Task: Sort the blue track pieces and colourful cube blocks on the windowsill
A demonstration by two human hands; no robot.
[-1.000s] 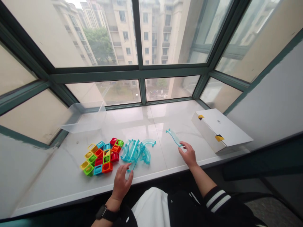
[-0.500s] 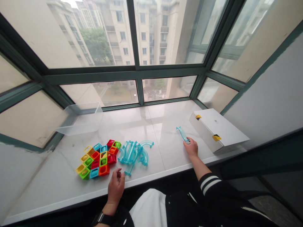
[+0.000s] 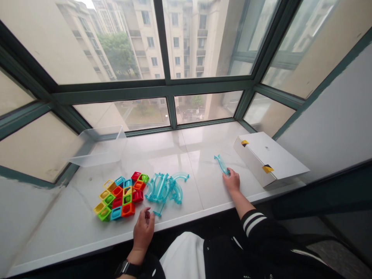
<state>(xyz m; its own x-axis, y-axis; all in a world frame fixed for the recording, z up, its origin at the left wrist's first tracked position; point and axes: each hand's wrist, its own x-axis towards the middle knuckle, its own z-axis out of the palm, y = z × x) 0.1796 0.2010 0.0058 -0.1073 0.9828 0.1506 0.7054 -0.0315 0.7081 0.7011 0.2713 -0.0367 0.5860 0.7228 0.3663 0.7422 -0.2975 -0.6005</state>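
Two bare hands are over the pale sill [image 3: 200,143]. Nearest, at 7 o'clock from the middle of the view, the left hand [image 3: 143,229] has its fingers loosely curled; whether anything sits inside them I cannot tell. Just beyond, coloured blocks [image 3: 122,198] cluster at 8 o'clock, and a tangle of clear blue pieces [image 3: 163,189] lies beside them at 7. At 4 o'clock the right hand [image 3: 231,181] pinches the near end of a curved blue strip [image 3: 221,164], which points away toward 11 o'clock.

The strip looks like thin moulded plastic: probably very light, stiff with slight spring, and smooth enough to twist in a loose pinch. Its small end lugs seem the likeliest part to snap, so a hold on the long edges near mid-length should steady it better. Farther off, a white box [image 3: 270,157] stands at 3 o'clock and a clear tub [image 3: 100,149] at 9.
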